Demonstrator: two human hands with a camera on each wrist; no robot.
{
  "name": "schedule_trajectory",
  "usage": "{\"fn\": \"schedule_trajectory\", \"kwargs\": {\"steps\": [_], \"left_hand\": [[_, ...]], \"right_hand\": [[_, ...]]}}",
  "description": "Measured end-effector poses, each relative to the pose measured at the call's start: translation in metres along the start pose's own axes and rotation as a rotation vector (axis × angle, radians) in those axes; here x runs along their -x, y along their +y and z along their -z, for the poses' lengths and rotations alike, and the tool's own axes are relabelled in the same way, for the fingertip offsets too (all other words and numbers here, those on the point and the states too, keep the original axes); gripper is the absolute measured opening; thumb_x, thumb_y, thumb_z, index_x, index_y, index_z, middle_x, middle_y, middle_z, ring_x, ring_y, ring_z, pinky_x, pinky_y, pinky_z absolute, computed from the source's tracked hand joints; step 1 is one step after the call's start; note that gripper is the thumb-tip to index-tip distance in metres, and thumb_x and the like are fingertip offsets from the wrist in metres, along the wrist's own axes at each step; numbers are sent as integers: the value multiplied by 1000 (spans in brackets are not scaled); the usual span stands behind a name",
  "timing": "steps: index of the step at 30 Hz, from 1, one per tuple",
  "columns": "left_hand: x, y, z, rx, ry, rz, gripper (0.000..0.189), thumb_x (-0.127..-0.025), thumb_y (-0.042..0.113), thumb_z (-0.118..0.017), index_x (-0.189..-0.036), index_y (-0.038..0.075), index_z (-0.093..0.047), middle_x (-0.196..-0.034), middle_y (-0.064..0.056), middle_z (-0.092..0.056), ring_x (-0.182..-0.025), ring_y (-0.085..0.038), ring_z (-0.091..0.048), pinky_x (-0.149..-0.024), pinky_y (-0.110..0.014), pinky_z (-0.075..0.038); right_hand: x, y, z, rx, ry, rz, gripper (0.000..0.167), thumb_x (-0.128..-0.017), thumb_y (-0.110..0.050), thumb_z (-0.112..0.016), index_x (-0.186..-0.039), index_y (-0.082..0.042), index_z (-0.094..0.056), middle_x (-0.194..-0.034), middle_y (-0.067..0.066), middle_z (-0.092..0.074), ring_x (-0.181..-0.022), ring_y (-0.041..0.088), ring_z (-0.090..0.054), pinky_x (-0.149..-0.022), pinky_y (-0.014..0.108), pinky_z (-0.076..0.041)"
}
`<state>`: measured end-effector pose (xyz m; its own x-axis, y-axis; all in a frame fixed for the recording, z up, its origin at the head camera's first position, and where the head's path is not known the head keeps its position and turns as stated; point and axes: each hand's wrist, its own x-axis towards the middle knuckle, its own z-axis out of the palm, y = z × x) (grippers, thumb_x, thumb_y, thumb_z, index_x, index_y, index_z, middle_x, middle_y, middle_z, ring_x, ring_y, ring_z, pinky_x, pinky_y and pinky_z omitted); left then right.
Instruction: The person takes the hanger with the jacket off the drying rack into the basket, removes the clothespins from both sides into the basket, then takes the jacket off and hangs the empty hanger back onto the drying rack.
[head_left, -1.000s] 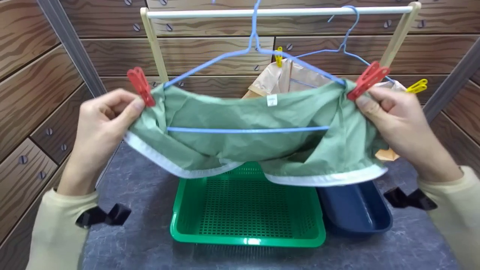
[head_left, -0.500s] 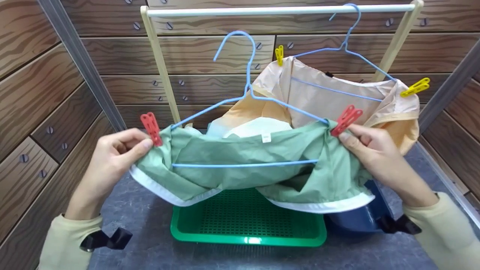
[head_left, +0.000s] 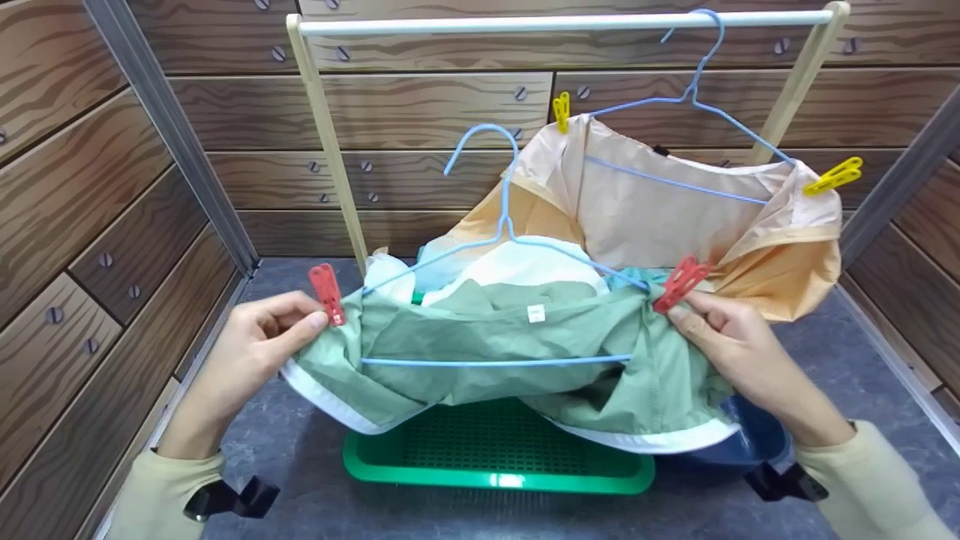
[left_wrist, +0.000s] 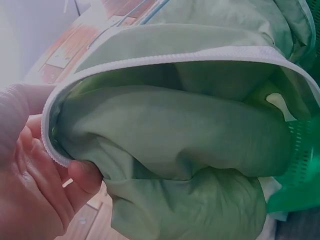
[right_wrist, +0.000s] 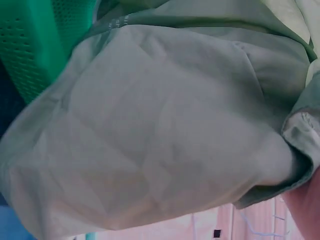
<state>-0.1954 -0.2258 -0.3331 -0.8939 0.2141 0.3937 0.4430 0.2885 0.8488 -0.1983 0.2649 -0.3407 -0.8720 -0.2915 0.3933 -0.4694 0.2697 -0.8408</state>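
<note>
A green shirt [head_left: 480, 337] with white-trimmed edges spreads over a blue hanger [head_left: 507, 202], its neckline label facing me. Two red clothespins, a left one [head_left: 327, 295] and a right one [head_left: 681, 285], clip its shoulders to the hanger. With thumb and fingers, my left hand [head_left: 266, 341] pinches the left shoulder at the clothespin. On the other side my right hand [head_left: 739, 349] pinches the cloth just below the right clothespin. The hanger's hook stands free, below the rail. In the left wrist view, the white-trimmed opening [left_wrist: 165, 62] gapes beside my fingers.
Behind stands a rack with a white rail [head_left: 555, 24], where an orange-and-beige garment [head_left: 660, 202] hangs by yellow clothespins [head_left: 832, 176]. Below the shirt sits a green basket [head_left: 495, 480]. A dark blue tub [head_left: 757, 435] is at its right. White and teal cloth [head_left: 517, 262] shows behind the shirt.
Both hands have lowered the hanger and shirt from rail height to over the green basket, bringing the hook into full view. Their grip stays the same, and the orange garment is more exposed.
</note>
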Motion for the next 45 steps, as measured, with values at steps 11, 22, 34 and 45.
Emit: {"fn": "schedule_trajectory", "kwargs": {"steps": [11, 22, 34, 45], "left_hand": [[4, -23, -14, 1, -50, 71, 9, -97, 12, -64, -91, 8, -71, -66, -6, -61, -51, -10, -48, -41, -23, -36], [10, -47, -28, -43, -52, 71, 10, -98, 12, -63, -91, 9, -70, -67, 0, -60, -57, -11, -49, -51, -23, -39], [18, -55, -38, -205, -61, 68, 11, -99, 15, -61, -91, 15, -69, -69, 7, -55, -61, -10, -47, -55, -24, -39], [26, -69, -47, -45, -129, 96, 16, -103, 20, -54, -92, 9, -62, -75, 0, -50, -68, -13, -46, -60, -25, -39]], "right_hand": [[12, 23, -9, 40, 20, -36, 21, -102, -1, -50, -114, 6, -65, -73, 8, -68, -60, 14, -65, -53, 26, -52], [17, 40, -14, 64, 1, -61, 20, -102, -7, -52, -115, 0, -66, -64, 5, -63, -54, 14, -63, -49, 28, -51], [30, 56, -20, 144, 22, -92, 21, -102, -8, -53, -116, -2, -67, -63, -2, -59, -56, 10, -60, -52, 25, -49], [46, 65, -30, 119, 36, -135, 22, -102, -10, -54, -117, 0, -67, -60, -5, -53, -55, 8, -55, -50, 26, -47]]}}
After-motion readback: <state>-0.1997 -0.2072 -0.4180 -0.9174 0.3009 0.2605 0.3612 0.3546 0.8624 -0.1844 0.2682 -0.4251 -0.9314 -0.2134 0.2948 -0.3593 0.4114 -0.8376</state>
